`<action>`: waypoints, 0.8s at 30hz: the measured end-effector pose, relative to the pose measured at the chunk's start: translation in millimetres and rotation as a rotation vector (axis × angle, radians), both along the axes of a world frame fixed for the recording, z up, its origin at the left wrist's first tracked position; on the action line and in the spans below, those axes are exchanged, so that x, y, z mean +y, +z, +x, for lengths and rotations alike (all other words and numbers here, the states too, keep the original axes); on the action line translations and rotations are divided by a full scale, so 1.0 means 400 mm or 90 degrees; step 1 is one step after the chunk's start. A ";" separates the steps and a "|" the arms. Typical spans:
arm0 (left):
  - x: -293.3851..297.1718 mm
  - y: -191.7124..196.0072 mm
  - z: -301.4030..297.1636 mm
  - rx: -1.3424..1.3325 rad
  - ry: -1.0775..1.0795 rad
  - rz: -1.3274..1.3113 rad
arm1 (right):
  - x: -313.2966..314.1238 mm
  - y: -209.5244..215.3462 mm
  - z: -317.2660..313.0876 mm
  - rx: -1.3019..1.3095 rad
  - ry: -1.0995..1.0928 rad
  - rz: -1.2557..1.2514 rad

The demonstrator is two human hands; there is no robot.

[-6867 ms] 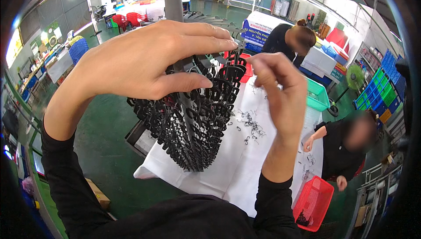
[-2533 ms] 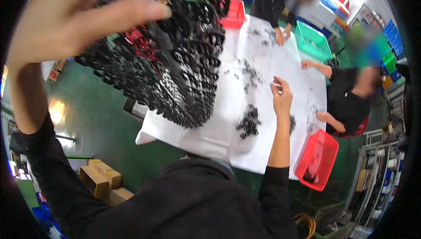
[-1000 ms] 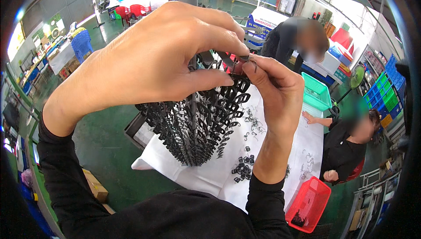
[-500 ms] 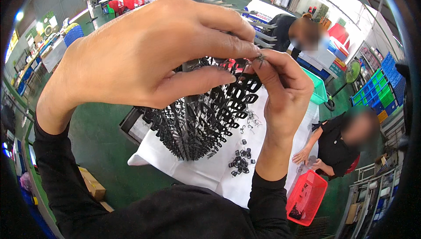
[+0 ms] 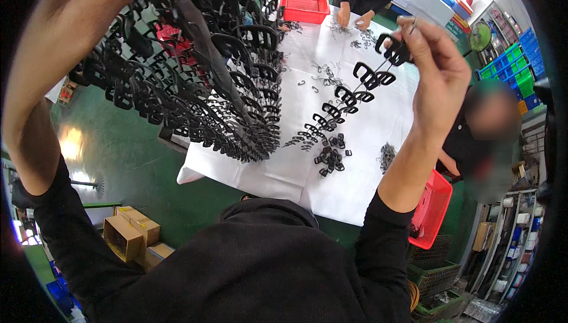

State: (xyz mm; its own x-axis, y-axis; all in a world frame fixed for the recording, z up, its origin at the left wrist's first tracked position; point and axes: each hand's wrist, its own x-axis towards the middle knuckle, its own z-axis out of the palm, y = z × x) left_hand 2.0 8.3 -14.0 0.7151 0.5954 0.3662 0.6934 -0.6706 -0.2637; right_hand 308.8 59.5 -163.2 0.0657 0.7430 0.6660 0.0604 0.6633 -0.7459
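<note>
Clips, black plastic ones, threaded in a long string that hangs from the right hand down to a small heap of loose clips on the white-covered desk. That hand's fingers are pinched shut on the string's top end. Left of the string, a big dense bundle of clips dangles from the raised left hand, which is closed on its top. Beyond the string, a red basket sits at the desk's far edge; another red basket hangs off the near right side.
</note>
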 end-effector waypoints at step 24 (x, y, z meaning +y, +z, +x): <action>-0.060 0.007 0.052 -0.090 -0.103 -0.015 | -0.025 0.088 -0.171 -0.054 0.162 0.049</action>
